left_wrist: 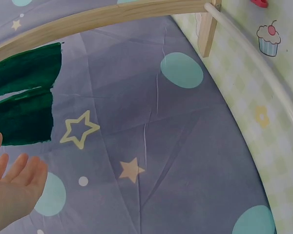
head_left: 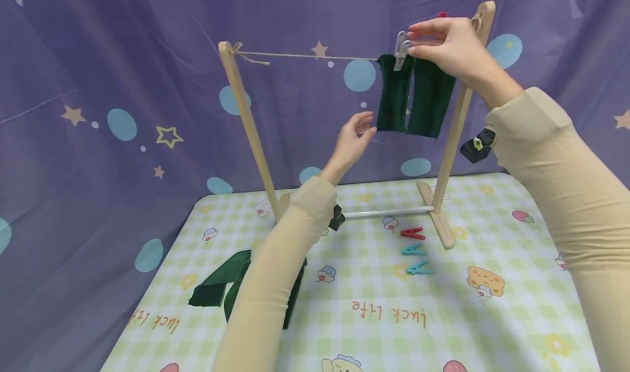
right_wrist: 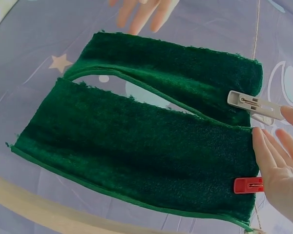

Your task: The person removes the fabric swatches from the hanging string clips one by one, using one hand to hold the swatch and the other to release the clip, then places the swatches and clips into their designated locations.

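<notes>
A small pair of dark green velvety trousers (head_left: 431, 101) hangs from the string (head_left: 305, 56), legs downward. A grey clothespin (right_wrist: 249, 102) and a red clothespin (right_wrist: 248, 185) clip their upper edge. My right hand (head_left: 455, 46) is up at the line, with fingertips right at the grey clothespin's end and the thumb apart from the fingers. Lower down, my left hand (head_left: 351, 145) is beside the bottom corner of the nearer leg, its fingers loosely bent and holding nothing. Another dark green cloth piece (head_left: 231, 268) lies on the table, partly hidden by my left forearm.
The string is tied between two wooden posts (head_left: 251, 120) (head_left: 453, 137), joined below by a white rod (head_left: 389, 213). On the checked tablecloth (head_left: 374, 344) lie a red clothespin (head_left: 412, 233) and two blue clothespins (head_left: 413, 250) (head_left: 419, 268). Behind hangs a purple curtain (head_left: 147, 60).
</notes>
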Demonstrator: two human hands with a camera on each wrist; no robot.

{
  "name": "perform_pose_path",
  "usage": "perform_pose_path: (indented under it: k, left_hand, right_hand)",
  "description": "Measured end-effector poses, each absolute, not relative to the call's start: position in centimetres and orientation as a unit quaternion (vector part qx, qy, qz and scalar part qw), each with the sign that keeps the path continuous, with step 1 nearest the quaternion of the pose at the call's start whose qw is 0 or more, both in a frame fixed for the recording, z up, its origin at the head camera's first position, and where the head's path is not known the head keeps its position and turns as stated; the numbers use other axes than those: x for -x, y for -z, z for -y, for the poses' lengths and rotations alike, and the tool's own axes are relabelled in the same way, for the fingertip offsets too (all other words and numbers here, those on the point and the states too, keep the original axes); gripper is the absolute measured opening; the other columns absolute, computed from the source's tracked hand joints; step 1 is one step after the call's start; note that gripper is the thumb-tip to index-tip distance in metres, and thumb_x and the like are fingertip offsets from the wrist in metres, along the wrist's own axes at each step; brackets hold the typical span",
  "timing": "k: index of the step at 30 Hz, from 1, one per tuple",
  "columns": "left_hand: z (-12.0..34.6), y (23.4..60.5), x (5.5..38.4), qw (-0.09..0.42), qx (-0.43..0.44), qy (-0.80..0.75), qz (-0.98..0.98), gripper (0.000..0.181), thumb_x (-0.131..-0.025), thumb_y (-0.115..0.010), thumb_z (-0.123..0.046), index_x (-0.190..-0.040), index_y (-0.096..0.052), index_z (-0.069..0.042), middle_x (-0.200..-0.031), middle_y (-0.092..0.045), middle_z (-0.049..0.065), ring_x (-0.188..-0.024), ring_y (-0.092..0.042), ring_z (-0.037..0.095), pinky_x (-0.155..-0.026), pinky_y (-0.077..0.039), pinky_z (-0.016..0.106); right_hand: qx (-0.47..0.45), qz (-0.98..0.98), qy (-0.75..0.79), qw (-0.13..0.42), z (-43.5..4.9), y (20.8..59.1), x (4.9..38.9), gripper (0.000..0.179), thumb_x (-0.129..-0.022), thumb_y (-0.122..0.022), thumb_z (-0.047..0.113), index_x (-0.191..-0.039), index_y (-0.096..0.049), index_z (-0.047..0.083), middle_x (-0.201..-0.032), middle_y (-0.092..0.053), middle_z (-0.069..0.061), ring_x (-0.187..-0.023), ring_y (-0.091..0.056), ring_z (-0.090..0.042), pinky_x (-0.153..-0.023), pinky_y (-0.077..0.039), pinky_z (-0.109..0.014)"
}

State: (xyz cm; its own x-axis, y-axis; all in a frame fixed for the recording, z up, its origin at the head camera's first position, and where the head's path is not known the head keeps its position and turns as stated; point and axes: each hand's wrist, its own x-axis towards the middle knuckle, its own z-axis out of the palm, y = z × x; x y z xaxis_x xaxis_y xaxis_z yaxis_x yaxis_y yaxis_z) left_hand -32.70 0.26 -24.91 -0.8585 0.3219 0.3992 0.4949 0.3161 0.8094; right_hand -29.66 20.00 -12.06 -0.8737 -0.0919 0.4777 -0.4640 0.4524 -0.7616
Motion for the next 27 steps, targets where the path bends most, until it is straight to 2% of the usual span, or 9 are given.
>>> perform_pose_path:
  k: [8, 15, 23, 27]
  left_hand:
    - [-1.1, 25.4, 33.2, 0.073, 0.262, 0.528, 0.804, 0.04, -0.09, -0.051, -0.011, -0.129, -0.042, -0.004, -0.128, -0.048, 0.009, -0.116, -0.045, 0.02, -0.092, -0.038, 0.018]
    - [-1.7, 25.6, 33.5, 0.078, 0.251, 0.539, 0.8, 0.036, -0.09, -0.051, -0.012, -0.125, -0.045, -0.005, -0.119, -0.055, 0.009, -0.107, -0.052, 0.014, -0.085, -0.042, 0.017]
    - [-1.9, 25.6, 33.4, 0.077, 0.209, 0.531, 0.818, 0.036, -0.09, -0.053, -0.017, -0.125, -0.048, -0.008, -0.111, -0.059, 0.009, -0.1, -0.056, 0.016, -0.079, -0.046, 0.021]
    - [-2.1, 25.6, 33.4, 0.089, 0.193, 0.539, 0.815, 0.034, -0.089, -0.055, -0.017, -0.121, -0.052, -0.007, -0.107, -0.062, 0.008, -0.096, -0.058, 0.015, -0.076, -0.047, 0.019]
  right_hand:
    - [-0.165, 0.85, -0.464, 0.187, -19.7, 12.0, 30.0, 0.044, -0.086, -0.058, 0.019, -0.127, -0.049, 0.007, -0.126, -0.051, -0.006, -0.109, -0.051, -0.007, -0.097, -0.036, -0.027]
    - [-0.157, 0.851, -0.468, 0.182, -19.5, 11.9, 30.3, 0.043, -0.086, -0.057, 0.018, -0.127, -0.049, 0.007, -0.126, -0.051, -0.007, -0.102, -0.054, -0.005, -0.095, -0.038, -0.026]
    - [-0.154, 0.858, -0.456, 0.18, -19.0, 12.0, 30.4, 0.045, -0.086, -0.057, 0.021, -0.128, -0.048, 0.009, -0.127, -0.049, -0.01, -0.112, -0.05, -0.011, -0.098, -0.035, -0.029]
    - [-0.153, 0.854, -0.463, 0.181, -19.1, 12.1, 30.4, 0.044, -0.085, -0.058, 0.021, -0.127, -0.049, 0.009, -0.126, -0.051, -0.01, -0.108, -0.052, -0.01, -0.098, -0.035, -0.029]
